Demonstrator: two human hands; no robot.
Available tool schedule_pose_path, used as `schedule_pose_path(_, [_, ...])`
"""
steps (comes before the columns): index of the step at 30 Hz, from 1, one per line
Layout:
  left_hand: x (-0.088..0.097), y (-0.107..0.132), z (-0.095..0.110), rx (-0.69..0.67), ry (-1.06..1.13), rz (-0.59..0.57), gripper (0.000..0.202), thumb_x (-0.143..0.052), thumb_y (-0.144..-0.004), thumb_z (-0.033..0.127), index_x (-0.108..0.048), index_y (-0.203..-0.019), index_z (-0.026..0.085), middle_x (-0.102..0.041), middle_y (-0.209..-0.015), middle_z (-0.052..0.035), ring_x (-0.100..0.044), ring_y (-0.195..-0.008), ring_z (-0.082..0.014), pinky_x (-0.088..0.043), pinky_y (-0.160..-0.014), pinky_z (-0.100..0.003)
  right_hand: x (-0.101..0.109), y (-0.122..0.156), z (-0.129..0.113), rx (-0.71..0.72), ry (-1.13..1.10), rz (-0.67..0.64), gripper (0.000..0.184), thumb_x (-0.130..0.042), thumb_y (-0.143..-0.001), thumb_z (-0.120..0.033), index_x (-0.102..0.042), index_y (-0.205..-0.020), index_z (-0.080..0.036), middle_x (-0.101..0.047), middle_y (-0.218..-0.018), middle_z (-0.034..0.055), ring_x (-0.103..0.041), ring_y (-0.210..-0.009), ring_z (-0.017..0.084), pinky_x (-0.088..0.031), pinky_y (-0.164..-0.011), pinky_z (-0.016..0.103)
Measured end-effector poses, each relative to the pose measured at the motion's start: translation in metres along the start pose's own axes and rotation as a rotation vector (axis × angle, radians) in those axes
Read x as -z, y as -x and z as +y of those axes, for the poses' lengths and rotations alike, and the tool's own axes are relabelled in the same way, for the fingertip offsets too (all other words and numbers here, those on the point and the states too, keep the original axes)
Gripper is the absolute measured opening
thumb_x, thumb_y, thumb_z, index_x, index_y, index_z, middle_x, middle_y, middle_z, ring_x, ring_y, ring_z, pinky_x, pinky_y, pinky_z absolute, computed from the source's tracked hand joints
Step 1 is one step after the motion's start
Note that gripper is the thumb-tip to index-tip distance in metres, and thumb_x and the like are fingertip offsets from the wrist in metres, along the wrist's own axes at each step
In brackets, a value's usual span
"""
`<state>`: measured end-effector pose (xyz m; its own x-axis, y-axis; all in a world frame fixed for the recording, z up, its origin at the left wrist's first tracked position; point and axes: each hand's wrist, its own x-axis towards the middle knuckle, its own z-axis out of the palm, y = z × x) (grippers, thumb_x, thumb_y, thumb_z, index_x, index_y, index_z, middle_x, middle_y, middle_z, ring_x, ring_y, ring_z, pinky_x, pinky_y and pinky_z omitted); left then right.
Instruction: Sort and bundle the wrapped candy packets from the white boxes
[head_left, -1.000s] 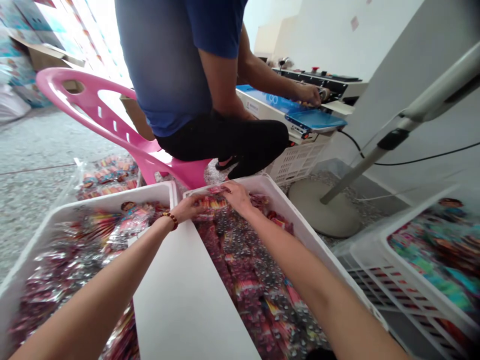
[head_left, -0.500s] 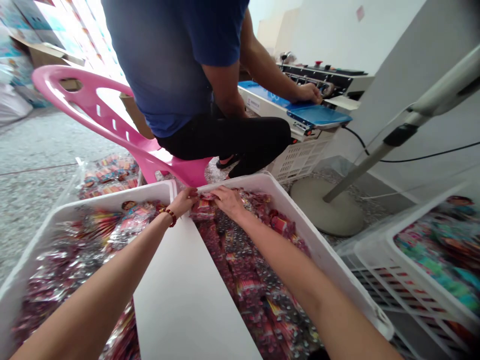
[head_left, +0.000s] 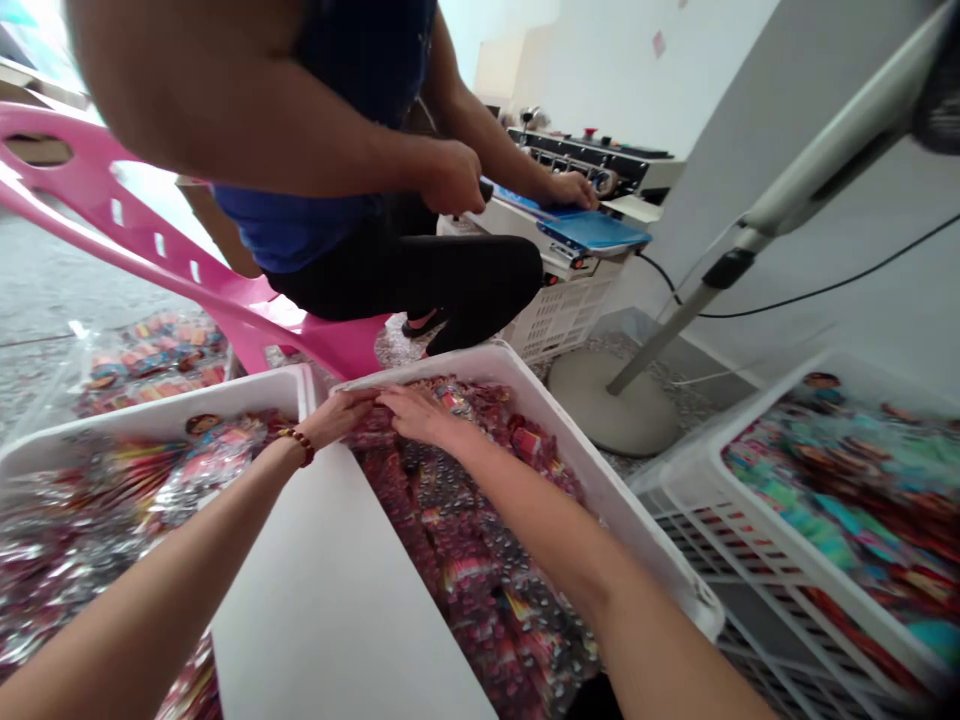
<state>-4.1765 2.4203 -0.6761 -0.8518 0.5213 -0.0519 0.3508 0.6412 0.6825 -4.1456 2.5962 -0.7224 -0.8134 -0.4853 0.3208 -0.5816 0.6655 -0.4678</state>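
Observation:
My left hand (head_left: pixel 343 412), with a beaded bracelet on its wrist, reaches to the far left corner of the right white bin (head_left: pixel 600 500). Its fingers are closed on small clear plastic packets (head_left: pixel 373 436) with reddish printed contents. My right hand (head_left: pixel 416 412) meets it from the right, fingers curled over the same packets, the fingertips almost touching. What lies under the fingers is mostly hidden. Rows of similar packets (head_left: pixel 465 520) fill this bin. A white board (head_left: pixel 330 590) lies between it and the left bin (head_left: pixel 150 410), which also holds shiny packets.
Ahead, a person in a blue top (head_left: pixel 292 230) sits on a pink chair (head_left: pixel 172 270) at a machine with a blue belt (head_left: pixel 592 230). A stand with a round base (head_left: pixel 615 400) is right of the bin. A white crate (head_left: pixel 795 560) of colourful packets stands farther right.
The view has shifted right. My hands have drawn closer together over the packets at the bin's corner. The seated person's near arm has swung back, and its hand holds a dark object.

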Motion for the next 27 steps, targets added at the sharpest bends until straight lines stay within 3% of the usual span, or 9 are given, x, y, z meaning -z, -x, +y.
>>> schedule_pose_path(2, [0.000, 0.000, -0.003, 0.043, -0.051, -0.009, 0.068, -0.052, -0.070, 0.062, -0.073, -0.110, 0.011, -0.075, -0.096, -0.0104, -0.067, -0.093, -0.0287, -0.052, -0.089, -0.038, 0.011, 0.012, 0.013, -0.029, -0.119, 0.059, 0.046, -0.052, -0.081, -0.006, -0.061, -0.126, -0.016, -0.063, -0.129, 0.0083, -0.057, -0.117, 0.018, -0.042, -0.104, 0.028])
schedule_pose_path(4, [-0.001, -0.001, -0.004, 0.085, -0.098, 0.011, 0.071, -0.049, -0.072, 0.063, -0.071, -0.115, 0.010, -0.075, -0.091, -0.0102, -0.068, -0.090, -0.0285, -0.054, -0.082, -0.037, 0.025, 0.031, 0.033, -0.145, -0.186, 0.159, 0.042, -0.052, -0.085, -0.012, -0.063, -0.125, -0.018, -0.066, -0.125, 0.0059, -0.059, -0.114, 0.017, -0.043, -0.103, 0.028])
schedule_pose_path(6, [-0.004, -0.003, -0.003, 0.081, -0.150, 0.064, 0.071, -0.047, -0.073, 0.064, -0.071, -0.114, 0.012, -0.075, -0.095, -0.0114, -0.068, -0.096, -0.0302, -0.054, -0.085, -0.037, 0.041, 0.058, 0.060, -0.404, -0.172, 0.252, 0.035, -0.047, -0.091, -0.017, -0.066, -0.120, -0.019, -0.069, -0.118, 0.0044, -0.063, -0.108, 0.015, -0.045, -0.099, 0.027])
schedule_pose_path(8, [-0.009, -0.005, -0.001, 0.036, -0.193, 0.086, 0.067, -0.046, -0.073, 0.066, -0.073, -0.108, 0.014, -0.074, -0.108, -0.0130, -0.066, -0.106, -0.0319, -0.052, -0.093, -0.039, 0.052, 0.087, 0.087, -0.813, -0.037, 0.260, 0.034, -0.044, -0.093, -0.017, -0.067, -0.117, -0.019, -0.071, -0.116, 0.0043, -0.064, -0.106, 0.014, -0.046, -0.094, 0.023])
schedule_pose_path(11, [-0.018, -0.009, 0.000, -0.056, -0.218, 0.033, 0.063, -0.046, -0.073, 0.065, -0.074, -0.100, 0.016, -0.070, -0.121, -0.0144, -0.062, -0.117, -0.0331, -0.045, -0.105, -0.040, 0.055, 0.123, 0.116, -1.034, 0.053, 0.207, 0.032, -0.045, -0.091, -0.015, -0.070, -0.110, -0.013, -0.073, -0.109, 0.0124, -0.067, -0.102, 0.021, -0.049, -0.088, 0.027])
schedule_pose_path(13, [-0.021, -0.010, 0.001, -0.048, -0.239, 0.002, 0.064, -0.045, -0.074, 0.064, -0.073, -0.104, 0.016, -0.071, -0.119, -0.0142, -0.063, -0.114, -0.0328, -0.046, -0.104, -0.041, 0.049, 0.134, 0.125, -1.060, 0.081, 0.174, 0.031, -0.045, -0.092, -0.016, -0.071, -0.108, -0.014, -0.073, -0.109, 0.0128, -0.067, -0.102, 0.021, -0.048, -0.087, 0.027])
schedule_pose_path(18, [-0.012, -0.005, 0.011, 0.134, -0.262, 0.037, 0.078, -0.044, -0.077, 0.068, -0.062, -0.130, 0.014, -0.076, -0.088, -0.0080, -0.070, -0.083, -0.0296, -0.056, -0.078, -0.037, 0.029, 0.127, 0.128, -1.083, 0.160, 0.090, 0.035, -0.040, -0.094, -0.012, -0.066, -0.117, -0.007, -0.070, -0.112, 0.0188, -0.066, -0.106, 0.024, -0.049, -0.090, 0.029])
schedule_pose_path(23, [-0.007, -0.002, 0.016, 0.139, -0.235, 0.106, 0.076, -0.046, -0.075, 0.066, -0.064, -0.127, 0.014, -0.074, -0.111, -0.0113, -0.069, -0.095, -0.0304, -0.055, -0.083, -0.037, 0.019, 0.116, 0.132, -1.005, 0.248, 0.044, 0.052, -0.029, -0.096, -0.009, -0.039, -0.148, -0.012, -0.062, -0.129, 0.0185, -0.062, -0.115, 0.025, -0.047, -0.097, 0.033])
schedule_pose_path(27, [-0.008, -0.004, 0.007, 0.143, -0.189, 0.139, 0.073, -0.049, -0.074, 0.063, -0.063, -0.127, 0.015, -0.074, -0.113, -0.0123, -0.068, -0.100, -0.0308, -0.054, -0.085, -0.038, 0.019, 0.109, 0.142, -0.956, 0.275, -0.019, 0.044, -0.028, -0.099, -0.012, -0.054, -0.135, -0.014, -0.065, -0.123, 0.0160, -0.063, -0.112, 0.023, -0.047, -0.096, 0.033])
